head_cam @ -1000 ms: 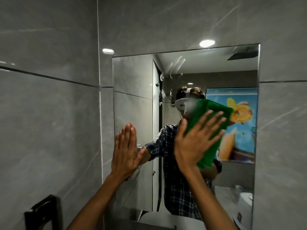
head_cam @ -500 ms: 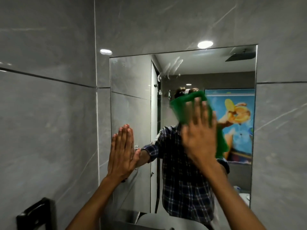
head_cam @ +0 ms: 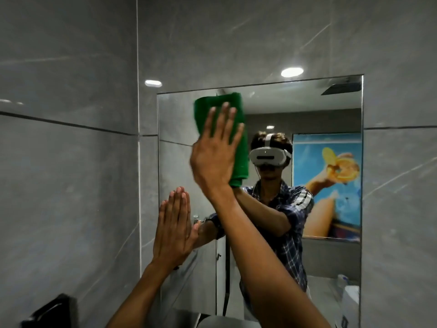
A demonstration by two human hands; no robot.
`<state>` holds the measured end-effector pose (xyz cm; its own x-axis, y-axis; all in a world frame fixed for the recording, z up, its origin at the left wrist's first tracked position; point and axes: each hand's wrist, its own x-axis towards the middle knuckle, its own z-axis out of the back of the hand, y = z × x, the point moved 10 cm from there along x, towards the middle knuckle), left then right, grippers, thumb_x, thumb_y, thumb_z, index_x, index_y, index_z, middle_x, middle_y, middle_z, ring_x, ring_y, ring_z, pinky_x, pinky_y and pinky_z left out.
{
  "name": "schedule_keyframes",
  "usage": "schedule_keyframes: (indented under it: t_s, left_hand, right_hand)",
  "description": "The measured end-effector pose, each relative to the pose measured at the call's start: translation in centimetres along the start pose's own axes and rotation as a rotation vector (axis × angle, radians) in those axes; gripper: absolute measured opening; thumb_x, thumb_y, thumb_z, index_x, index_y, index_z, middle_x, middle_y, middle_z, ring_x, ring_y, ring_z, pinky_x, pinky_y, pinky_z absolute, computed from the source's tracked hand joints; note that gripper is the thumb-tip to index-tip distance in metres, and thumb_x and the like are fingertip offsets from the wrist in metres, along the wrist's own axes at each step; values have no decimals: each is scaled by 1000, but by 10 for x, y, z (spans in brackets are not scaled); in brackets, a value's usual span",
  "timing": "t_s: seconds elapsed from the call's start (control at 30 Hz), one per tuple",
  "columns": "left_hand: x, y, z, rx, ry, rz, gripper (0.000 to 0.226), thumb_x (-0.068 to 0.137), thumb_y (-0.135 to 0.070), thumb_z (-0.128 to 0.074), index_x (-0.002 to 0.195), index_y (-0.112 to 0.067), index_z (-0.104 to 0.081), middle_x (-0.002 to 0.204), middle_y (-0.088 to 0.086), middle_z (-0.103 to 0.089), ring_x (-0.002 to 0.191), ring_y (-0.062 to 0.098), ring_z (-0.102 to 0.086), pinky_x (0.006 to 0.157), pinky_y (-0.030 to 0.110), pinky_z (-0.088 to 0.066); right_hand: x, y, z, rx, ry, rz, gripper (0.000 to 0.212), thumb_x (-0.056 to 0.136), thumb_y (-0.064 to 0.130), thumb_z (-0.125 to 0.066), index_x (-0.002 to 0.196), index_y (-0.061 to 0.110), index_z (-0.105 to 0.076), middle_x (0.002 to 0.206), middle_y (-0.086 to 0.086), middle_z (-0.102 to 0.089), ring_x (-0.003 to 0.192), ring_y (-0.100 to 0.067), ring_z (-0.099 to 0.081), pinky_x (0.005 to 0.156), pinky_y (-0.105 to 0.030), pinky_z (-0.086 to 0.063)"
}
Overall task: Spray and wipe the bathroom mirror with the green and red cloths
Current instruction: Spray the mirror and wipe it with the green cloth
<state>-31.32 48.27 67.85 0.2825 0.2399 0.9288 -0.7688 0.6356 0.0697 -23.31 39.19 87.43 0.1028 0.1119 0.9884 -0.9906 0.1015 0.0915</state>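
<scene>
A rectangular frameless mirror (head_cam: 331, 110) hangs on the grey tiled wall. My right hand (head_cam: 212, 157) presses a folded green cloth (head_cam: 222, 102) flat against the glass near the mirror's upper left, fingers spread over the cloth. My left hand (head_cam: 172, 223) lies flat on the glass at the mirror's lower left edge, fingers together, holding nothing. No red cloth and no spray bottle are in view.
Grey tile walls (head_cam: 71, 185) meet in a corner just left of the mirror. A black holder (head_cam: 52, 311) sticks out at the lower left. The rim of a basin (head_cam: 227, 321) shows at the bottom. The mirror reflects a person and a colourful poster (head_cam: 331, 185).
My right hand has swept the green cloth up and to the left, from mid-mirror to its upper left. My left hand has stayed flat on the glass.
</scene>
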Motion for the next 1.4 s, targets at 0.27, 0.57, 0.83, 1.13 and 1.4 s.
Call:
schedule_keyframes:
  t_s: [0.27,0.57,0.83,1.13,1.4]
  left_hand:
    - [0,4,-2,13,33,21,76,103,-46,-24,164,-3,-11,176,15,-6,163,31,-10,133,47,-3]
    - [0,2,-3,0,40,22,77,103,-49,-17,164,-1,-11,175,17,-6,163,33,-10,133,49,-5]
    - [0,1,-1,-5,11,11,76,103,-45,-21,164,-2,-11,175,16,-6,163,32,-10,133,46,0]
    - [-1,3,2,-23,-6,19,76,105,-52,-18,164,-4,-12,172,21,-19,160,33,-21,130,51,-14]
    - [-2,7,-6,24,-15,2,78,103,-50,-20,164,-3,-12,175,16,-7,163,32,-10,132,52,-10]
  right_hand:
    - [-35,-64,15,-175,201,519,79,99,42,-42,166,19,-7,175,-10,1,162,-27,2,131,-51,7]
    - [47,-223,121,-172,-243,-513,72,102,40,-28,165,12,-10,173,-20,-11,160,-38,-11,128,-61,-17]
    - [52,-52,38,-51,-199,-283,75,100,37,-34,164,5,-12,172,-24,-10,160,-40,-10,129,-60,-14]
    - [-22,90,-61,-96,288,656,72,103,42,-40,166,15,-15,175,-14,-7,163,-30,0,132,-52,3]
    - [-56,-152,57,-208,25,104,80,97,46,-42,167,26,-8,174,-13,11,162,-27,8,131,-44,11]
